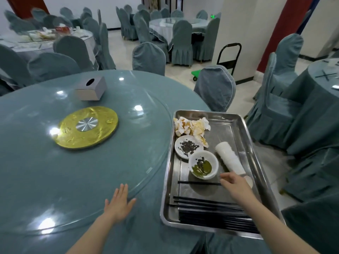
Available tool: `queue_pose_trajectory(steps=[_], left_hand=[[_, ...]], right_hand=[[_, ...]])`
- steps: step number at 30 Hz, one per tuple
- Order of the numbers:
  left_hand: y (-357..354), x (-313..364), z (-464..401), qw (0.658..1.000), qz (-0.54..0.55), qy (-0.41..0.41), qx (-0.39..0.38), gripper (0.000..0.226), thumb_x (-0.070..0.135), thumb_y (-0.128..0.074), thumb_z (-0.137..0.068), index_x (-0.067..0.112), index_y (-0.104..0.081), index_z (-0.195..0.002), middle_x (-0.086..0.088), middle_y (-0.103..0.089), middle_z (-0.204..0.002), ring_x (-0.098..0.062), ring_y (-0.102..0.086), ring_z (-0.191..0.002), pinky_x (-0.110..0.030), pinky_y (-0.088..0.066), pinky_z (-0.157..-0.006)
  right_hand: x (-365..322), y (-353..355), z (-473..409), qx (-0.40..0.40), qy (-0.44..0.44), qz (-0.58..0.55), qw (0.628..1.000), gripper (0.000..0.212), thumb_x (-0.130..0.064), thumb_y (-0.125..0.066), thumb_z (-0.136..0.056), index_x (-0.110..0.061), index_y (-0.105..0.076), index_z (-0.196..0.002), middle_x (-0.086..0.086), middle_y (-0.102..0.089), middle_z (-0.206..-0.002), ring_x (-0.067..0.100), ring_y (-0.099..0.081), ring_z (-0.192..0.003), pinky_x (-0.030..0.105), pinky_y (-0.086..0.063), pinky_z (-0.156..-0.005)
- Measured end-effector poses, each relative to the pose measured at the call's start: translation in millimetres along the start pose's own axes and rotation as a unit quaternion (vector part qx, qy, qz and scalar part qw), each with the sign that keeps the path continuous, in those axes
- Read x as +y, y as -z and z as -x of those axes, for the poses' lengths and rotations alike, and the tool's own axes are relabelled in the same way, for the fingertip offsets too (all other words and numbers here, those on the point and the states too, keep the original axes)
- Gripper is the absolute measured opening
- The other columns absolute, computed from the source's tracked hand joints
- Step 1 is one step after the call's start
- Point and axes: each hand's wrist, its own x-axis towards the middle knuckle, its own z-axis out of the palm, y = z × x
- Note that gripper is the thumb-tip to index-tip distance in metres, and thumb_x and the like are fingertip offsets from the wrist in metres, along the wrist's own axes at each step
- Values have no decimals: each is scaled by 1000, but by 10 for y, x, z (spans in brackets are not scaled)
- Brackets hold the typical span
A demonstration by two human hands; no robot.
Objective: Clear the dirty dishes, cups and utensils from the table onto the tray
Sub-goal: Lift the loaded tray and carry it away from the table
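we read this as nearly done. the bench (55, 171) in view carries no dishes, cups or utensils that we can see: only the glass turntable (146, 143), the gold centre disc (88, 127) and a tissue box (91, 88), none of which look like items to clear. the steel tray (256, 162) sits at the bench's right edge and holds the load: crumpled napkins (191, 126), a stack of white cups (230, 158) lying on its side, a small plate (189, 147) with dark scraps, a bowl (203, 165) with green dregs, and black chopsticks (211, 215) bundled at the near end. one loose pair (199, 183) lies across the tray. right hand (235, 182) is at its tip, fingers curled; we cannot tell if it grips or just nudges. left hand (120, 202) lies flat and open on the turntable rim. left, in our judgement: tidy that loose pair, check the bench's unseen side.
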Motion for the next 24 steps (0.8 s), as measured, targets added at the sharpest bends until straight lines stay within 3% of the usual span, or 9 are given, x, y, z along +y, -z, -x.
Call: queue_pose_trajectory(steps=[10, 14, 18, 21, 24], left_hand=[[65, -206, 135, 999, 38, 9, -7, 71, 50, -29, -100, 19, 7, -152, 2, 12, -161, -17, 5, -148, -50, -4, -117], [62, -212, 172, 999, 25, 37, 4, 73, 53, -32, -98, 13, -5, -153, -7, 6, -161, -24, -2, -149, -48, -9, -117], [88, -121, 214, 993, 89, 51, 62, 54, 42, -40, -98, 8, -37, -141, -15, -28, -155, -27, -29, -142, -38, -27, -112], [77, 69, 253, 983, 146, 23, 107, 50, 33, -46, -98, 9, -41, -141, -10, -45, -146, -24, -42, -134, -29, -33, -104], [29, 321, 272, 977, 188, -1, 97, 48, 31, -47, -97, 13, -43, -141, -7, -59, -131, -21, -54, -121, -26, -39, -94]], right_hand=[[-180, -217, 50, -32, 22, 2, 999, 21, -20, -62, -91, -21, -65, -111, -5, -66, -106, 11, -60, -100, 29, -46, -87], [-142, -221, 83, -37, 15, 2, 999, 18, -18, -61, -91, -21, -66, -108, -4, -67, -104, 12, -60, -99, 30, -46, -86], [-43, -213, 103, -29, 7, 11, 999, 16, -17, -62, -91, -20, -67, -105, -1, -68, -103, 14, -60, -97, 32, -45, -85], [88, -187, 112, -11, -8, 29, 999, 16, -17, -62, -90, -18, -67, -106, -1, -67, -100, 15, -60, -92, 30, -43, -78], [264, -103, 142, 18, -48, 52, 997, 19, -19, -62, -89, -15, -65, -108, 0, -64, -98, 18, -59, -91, 31, -43, -74]])
